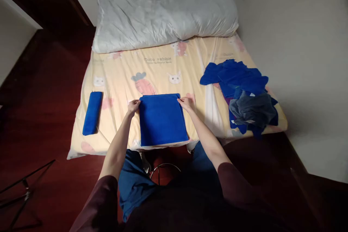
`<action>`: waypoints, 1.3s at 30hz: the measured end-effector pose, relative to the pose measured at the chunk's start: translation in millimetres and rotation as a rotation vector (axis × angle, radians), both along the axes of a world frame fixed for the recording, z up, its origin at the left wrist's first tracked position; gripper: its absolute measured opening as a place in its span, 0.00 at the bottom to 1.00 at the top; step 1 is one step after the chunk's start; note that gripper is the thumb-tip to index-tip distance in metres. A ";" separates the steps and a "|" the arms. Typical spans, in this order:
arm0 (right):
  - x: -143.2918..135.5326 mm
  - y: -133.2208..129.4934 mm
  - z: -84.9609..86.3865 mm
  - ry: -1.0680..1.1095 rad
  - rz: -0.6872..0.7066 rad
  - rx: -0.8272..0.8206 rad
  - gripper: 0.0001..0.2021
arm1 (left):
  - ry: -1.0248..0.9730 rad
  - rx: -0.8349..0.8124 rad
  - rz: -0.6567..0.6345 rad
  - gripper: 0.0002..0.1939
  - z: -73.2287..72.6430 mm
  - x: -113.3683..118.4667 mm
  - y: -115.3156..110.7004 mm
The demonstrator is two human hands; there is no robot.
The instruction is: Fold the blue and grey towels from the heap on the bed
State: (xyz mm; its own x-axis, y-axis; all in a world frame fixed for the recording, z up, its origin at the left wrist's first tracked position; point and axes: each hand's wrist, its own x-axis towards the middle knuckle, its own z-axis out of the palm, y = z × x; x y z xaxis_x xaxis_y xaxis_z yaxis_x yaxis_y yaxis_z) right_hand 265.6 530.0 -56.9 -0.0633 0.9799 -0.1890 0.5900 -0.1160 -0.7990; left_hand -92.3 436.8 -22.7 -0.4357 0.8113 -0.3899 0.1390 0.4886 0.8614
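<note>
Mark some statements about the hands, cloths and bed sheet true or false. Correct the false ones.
1. The left hand and right hand are at the far corners of the flat blue cloth. True.
2. A grey cloth lies on the pile of blue cloths. True.
3. The long blue bundle lies to the right of the flat blue cloth. False: it lies to the left.
4. The bed sheet is plain. False: it is printed, with the words "Cute rabbit" among the pictures.
5. The pale quilt lies beyond both hands. True.
</note>
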 end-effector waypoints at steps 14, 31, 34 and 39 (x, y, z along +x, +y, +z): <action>-5.5 35.3 -25.4 0.027 -0.074 0.072 0.09 | 0.385 -0.043 -0.042 0.10 -12.2 5.0 30.0; -8.7 43.2 -19.5 -0.216 -0.079 0.036 0.08 | 0.538 -0.076 -0.206 0.10 -6.7 15.0 57.0; -8.2 47.7 -15.7 -0.229 -0.035 -0.005 0.07 | 0.447 -0.065 -0.178 0.07 -5.1 8.7 61.9; -5.9 53.2 -8.4 -0.193 -0.022 0.022 0.06 | 0.337 0.001 -0.184 0.07 -4.8 -2.8 62.8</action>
State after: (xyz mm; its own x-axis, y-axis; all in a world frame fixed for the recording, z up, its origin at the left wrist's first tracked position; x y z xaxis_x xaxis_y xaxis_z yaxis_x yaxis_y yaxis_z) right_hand 259.8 583.2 -65.3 -0.0068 0.9847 -0.1740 0.7301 -0.1141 -0.6737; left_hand -95.2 499.7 -27.5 -0.3867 0.8882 -0.2483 0.4998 0.4281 0.7530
